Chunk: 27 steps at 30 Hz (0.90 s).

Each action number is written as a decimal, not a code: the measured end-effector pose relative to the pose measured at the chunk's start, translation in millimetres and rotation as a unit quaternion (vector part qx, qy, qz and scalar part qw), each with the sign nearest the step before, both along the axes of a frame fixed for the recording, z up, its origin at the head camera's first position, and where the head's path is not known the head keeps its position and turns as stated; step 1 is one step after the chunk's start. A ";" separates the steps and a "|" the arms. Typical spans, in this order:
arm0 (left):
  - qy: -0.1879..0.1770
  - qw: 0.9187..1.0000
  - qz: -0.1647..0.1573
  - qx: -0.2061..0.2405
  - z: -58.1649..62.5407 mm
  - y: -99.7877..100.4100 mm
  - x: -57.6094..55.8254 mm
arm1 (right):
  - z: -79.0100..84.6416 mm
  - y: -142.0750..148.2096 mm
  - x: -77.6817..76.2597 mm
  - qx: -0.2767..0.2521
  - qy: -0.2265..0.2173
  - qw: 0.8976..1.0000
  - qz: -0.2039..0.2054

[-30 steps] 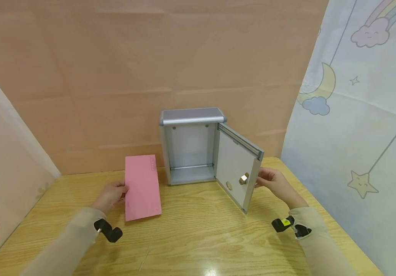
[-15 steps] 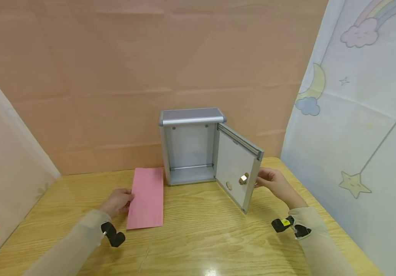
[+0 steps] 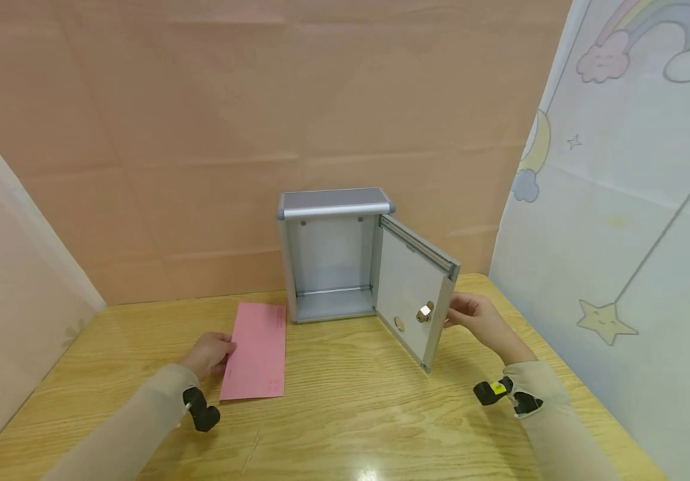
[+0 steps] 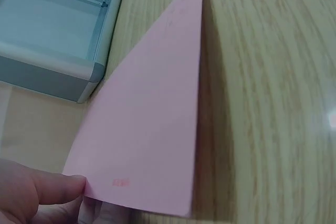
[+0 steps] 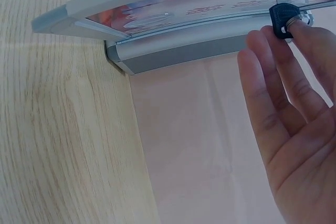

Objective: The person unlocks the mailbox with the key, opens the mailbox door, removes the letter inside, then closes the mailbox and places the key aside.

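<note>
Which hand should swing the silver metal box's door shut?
Probably the right hand: it pinches the black-headed key at the open door, while the left hand holds the pink paper envelope.

left hand (image 3: 208,354): pinching, thumb (image 4: 60,188) over fingers (image 4: 107,213) | right hand (image 3: 478,322): pinching, other fingers (image 5: 260,98) extended | forearms (image 3: 125,424) stretched forward

The envelope (image 3: 257,354) looks matt paper; the box (image 3: 335,200), smooth metal.
</note>
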<state>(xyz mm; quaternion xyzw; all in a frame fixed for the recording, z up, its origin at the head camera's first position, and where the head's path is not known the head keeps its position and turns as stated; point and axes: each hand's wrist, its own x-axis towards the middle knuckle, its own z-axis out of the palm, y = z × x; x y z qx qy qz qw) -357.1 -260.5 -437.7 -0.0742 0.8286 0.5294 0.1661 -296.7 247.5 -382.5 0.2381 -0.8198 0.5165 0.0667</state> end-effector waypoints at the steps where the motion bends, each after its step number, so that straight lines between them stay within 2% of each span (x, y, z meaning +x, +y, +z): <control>1: -0.001 1.000 0.001 -0.001 -0.2 0.3 0.2 | -0.1 0.0 0.1 -0.001 0.000 1.000 0.000; 8: -0.004 1.000 0.004 -0.023 -0.5 0.6 1.4 | -1.5 0.7 -1.1 -0.017 0.002 1.000 0.007; 17: 0.008 0.995 -0.002 -0.095 -3.4 -2.9 -1.8 | -3.3 2.4 -2.0 -0.019 0.008 1.000 0.019; 27: -0.005 0.995 -0.011 -0.103 -2.9 -8.3 -3.2 | 0.8 0.5 -2.1 -0.009 -0.002 1.000 0.008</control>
